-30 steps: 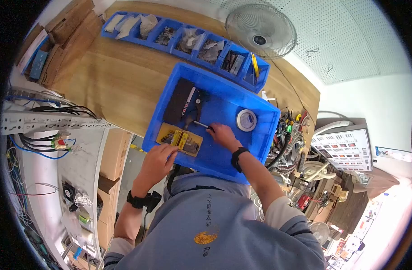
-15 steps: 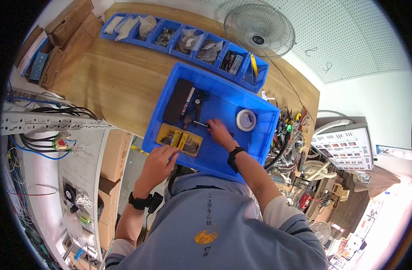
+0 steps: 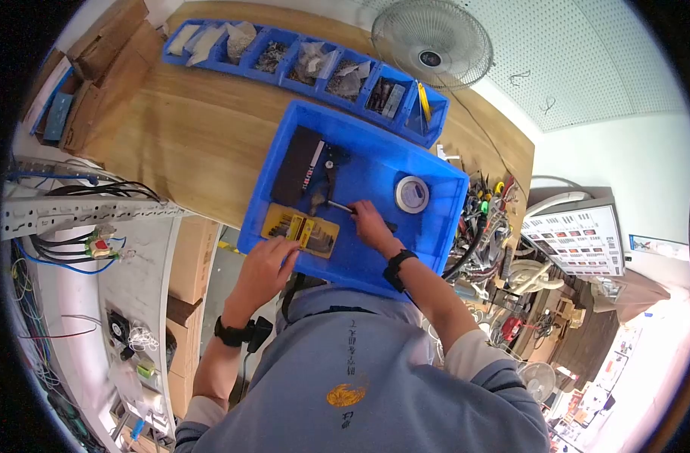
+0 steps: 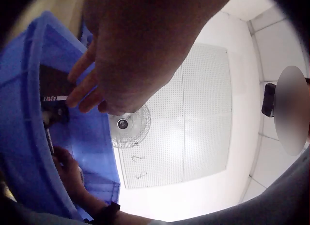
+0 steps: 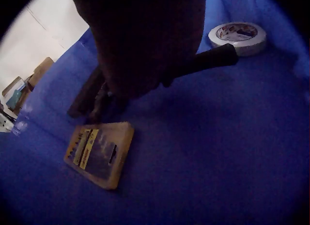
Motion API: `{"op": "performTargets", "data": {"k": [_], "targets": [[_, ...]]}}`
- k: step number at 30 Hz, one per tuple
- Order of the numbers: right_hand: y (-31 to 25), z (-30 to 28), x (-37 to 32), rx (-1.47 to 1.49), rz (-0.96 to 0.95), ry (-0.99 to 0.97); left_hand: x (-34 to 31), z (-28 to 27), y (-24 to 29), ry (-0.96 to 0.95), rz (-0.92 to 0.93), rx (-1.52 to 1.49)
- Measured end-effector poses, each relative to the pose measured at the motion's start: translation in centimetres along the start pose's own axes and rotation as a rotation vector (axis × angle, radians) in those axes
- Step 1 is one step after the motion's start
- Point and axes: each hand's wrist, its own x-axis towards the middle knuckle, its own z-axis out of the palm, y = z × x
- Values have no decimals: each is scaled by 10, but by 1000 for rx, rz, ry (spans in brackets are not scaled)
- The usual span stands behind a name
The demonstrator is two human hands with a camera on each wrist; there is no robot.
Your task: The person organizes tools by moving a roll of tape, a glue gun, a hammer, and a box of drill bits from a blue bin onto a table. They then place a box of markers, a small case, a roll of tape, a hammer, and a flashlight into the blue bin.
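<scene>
A blue tray lies before me. Inside it, my right hand grips the black handle of a hammer; the silver shaft points left toward a brownish head. In the right wrist view the black handle sticks out past the hand. My left hand is over the tray's near left edge, fingers loosely extended, fingertips right at a yellow bit case. A black box and a dark tool with a round silver spot lie beyond the hammer.
A roll of white tape lies at the tray's right. Behind stands a row of blue parts bins, with a fan past it. Pliers and other hand tools crowd the right side; cardboard is at the far left.
My right hand shifted slightly left along the hammer, then a little right again, still holding it. My left hand has hardly moved.
</scene>
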Motion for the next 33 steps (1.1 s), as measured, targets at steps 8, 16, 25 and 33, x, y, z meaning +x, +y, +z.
{"op": "performTargets", "data": {"k": [8,16,25,33], "targets": [[-8,-34,-12,72,167,50,4,-2,2,-2,8,-35],[36,-28,-3,101,315,238,3,3,4,25,48,-23],[24,6,25,1041,978,267,4,0,2,29,48,-19],[17,27,37,1170,959,427,3,-5,-5,37,36,-23]]}}
